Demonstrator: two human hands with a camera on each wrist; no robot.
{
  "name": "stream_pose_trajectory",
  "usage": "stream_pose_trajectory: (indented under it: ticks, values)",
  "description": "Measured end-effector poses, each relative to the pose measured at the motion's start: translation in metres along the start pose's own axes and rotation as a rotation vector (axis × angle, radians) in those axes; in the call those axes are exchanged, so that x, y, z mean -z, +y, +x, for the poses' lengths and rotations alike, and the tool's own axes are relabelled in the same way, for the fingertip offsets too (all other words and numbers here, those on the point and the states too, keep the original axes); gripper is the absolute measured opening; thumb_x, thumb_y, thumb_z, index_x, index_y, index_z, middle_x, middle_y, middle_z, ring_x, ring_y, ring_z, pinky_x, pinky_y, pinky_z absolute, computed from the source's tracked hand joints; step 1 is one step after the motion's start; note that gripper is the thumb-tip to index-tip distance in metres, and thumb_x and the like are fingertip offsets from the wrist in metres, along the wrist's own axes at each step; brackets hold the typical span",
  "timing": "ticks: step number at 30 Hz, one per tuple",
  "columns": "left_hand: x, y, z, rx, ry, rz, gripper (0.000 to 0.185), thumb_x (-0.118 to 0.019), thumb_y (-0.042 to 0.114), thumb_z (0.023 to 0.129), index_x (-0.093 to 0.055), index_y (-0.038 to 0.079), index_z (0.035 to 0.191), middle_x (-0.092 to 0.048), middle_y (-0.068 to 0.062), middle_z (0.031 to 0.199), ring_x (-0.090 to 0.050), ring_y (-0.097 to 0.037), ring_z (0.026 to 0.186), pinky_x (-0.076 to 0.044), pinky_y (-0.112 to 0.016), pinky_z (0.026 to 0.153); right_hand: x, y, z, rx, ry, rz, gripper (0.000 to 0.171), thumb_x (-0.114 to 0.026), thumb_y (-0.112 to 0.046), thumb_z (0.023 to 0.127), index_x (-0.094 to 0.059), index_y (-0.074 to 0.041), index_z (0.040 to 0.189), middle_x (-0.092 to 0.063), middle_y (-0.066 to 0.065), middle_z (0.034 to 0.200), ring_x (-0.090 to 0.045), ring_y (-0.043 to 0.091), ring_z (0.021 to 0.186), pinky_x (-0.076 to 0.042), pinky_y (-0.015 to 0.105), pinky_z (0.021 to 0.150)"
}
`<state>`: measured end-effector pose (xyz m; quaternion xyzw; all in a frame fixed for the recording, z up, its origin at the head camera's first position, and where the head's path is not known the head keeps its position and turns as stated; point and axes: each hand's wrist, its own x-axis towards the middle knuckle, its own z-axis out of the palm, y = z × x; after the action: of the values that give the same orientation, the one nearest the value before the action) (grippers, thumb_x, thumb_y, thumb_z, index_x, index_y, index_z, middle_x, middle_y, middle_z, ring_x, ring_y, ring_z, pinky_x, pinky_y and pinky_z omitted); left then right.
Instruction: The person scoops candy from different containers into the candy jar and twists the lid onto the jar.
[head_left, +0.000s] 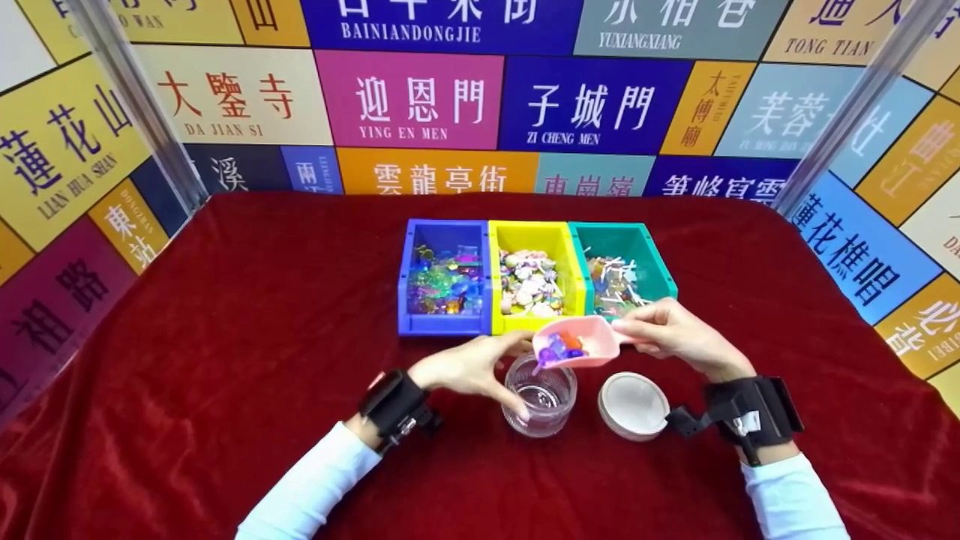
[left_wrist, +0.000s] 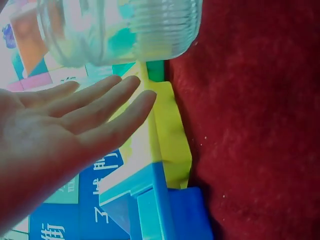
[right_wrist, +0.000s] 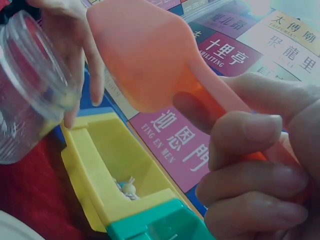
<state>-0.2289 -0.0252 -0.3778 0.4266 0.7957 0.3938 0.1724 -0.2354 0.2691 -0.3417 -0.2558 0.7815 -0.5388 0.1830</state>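
Observation:
My right hand (head_left: 679, 337) grips the handle of a pink scoop (right_wrist: 145, 50), its fingers curled round it in the right wrist view. Purple and orange translucent pieces (head_left: 562, 346) lie in the scoop, which is held over the mouth of a clear ribbed glass jar (head_left: 541, 420). Beside the jar is my left hand (head_left: 469, 367), its thumb at the near side and its fingers toward the back. Those fingers (left_wrist: 107, 107) look nearly straight in the left wrist view, alongside the jar (left_wrist: 120, 30). A round whitish lid (head_left: 634, 405) lies right of the jar.
Behind the hands, three joined bins stand in a row: blue (head_left: 444, 324) with colourful translucent pieces, yellow (head_left: 525, 322) with pale small pieces, and green (head_left: 660, 281) with white sticks. A dark red cloth (head_left: 262, 337) covers the table, and printed panels (head_left: 412, 105) rise behind it.

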Motion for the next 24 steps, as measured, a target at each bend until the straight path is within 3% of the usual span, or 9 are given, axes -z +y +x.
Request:
stream_pose_trajectory:
  ticks: [4,8,20,24]
  values:
    - [-0.004,0.001,0.000,0.001,0.002,0.106,0.088,-0.080,0.030,0.062,-0.034,0.005,0.133,-0.051,-0.008,0.126,-0.050,-0.019,0.112,-0.037,-0.026,0.097,0.000,0.000,-0.002,-0.019,0.029,-0.065,0.025,-0.053,-0.016,0.089,-0.056,-0.002,0.068,-0.032,0.002,0.051,-0.029,0.009,0.044,-0.022,0.021,0.038]
    - [-0.007,0.000,0.001,0.012,0.005,0.149,0.086,-0.080,0.032,0.062,-0.038,0.006,0.132,-0.053,-0.006,0.122,-0.052,-0.018,0.109,-0.038,-0.021,0.093,-0.002,-0.002,-0.004,-0.023,0.043,-0.115,0.027,-0.055,-0.018,0.088,-0.056,-0.001,0.067,-0.033,0.002,0.051,-0.029,0.009,0.044,-0.023,0.022,0.038]
    - [-0.010,0.000,0.002,0.040,0.015,0.202,0.078,-0.079,0.033,0.063,-0.044,0.006,0.126,-0.057,-0.004,0.116,-0.053,-0.014,0.102,-0.040,-0.020,0.090,-0.009,-0.013,-0.008,-0.054,0.082,-0.231,0.023,-0.059,-0.025,0.085,-0.064,-0.005,0.074,-0.033,-0.003,0.052,-0.032,0.006,0.047,-0.030,0.020,0.043]
    - [-0.010,0.000,0.003,0.057,0.012,0.190,0.078,-0.079,0.033,0.063,-0.043,0.007,0.127,-0.056,-0.005,0.118,-0.053,-0.015,0.104,-0.040,-0.021,0.091,-0.012,-0.019,-0.010,-0.050,0.110,-0.304,0.021,-0.061,-0.028,0.083,-0.068,-0.010,0.076,-0.040,-0.003,0.055,-0.038,0.006,0.051,-0.036,0.020,0.047]
